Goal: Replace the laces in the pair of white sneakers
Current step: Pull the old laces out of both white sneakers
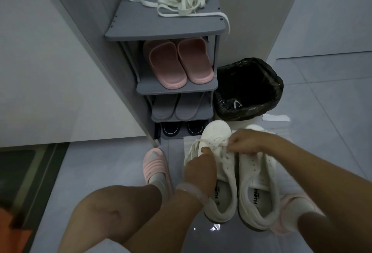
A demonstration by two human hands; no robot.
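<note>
Left sneaker (218, 164): white, stands on the floor (322, 111) at centre right, toe pointing far, heel near; a white lace (196, 148) is threaded through its far eyelets and loose lengths spill off its left side.
Right sneaker (259, 184): white, just beside the first on its right, same heading; its eyelets show bare where they can be seen, and its toe is hidden behind the right hand.
Left hand (200, 164): over the left sneaker's left side, fingers curled and pinching the lace at the eyelet rows; a pale band sits on the wrist.
Right hand (246, 141): above the far part of both sneakers, fingers bent down and pinching the lace at the left sneaker's tongue.
Spare laces (186, 1): a tangled white heap on the top board of the grey shoe rack (161, 31), far centre; one end hangs over the rack's right edge.
Rack shelves: pink slippers (177, 63) on the second shelf, grey slippers (177, 107) below them, dark shoes (181, 128) at the bottom.
Bin (248, 89): lined with a black bag, right of the rack and just beyond the sneakers.
Paper scrap (275, 118): white, on the floor near the bin's right side.
Person's feet: pink slides over pale socks, the left one (156, 168) left of the sneakers, the right one partly hidden near the right sneaker's heel.
</note>
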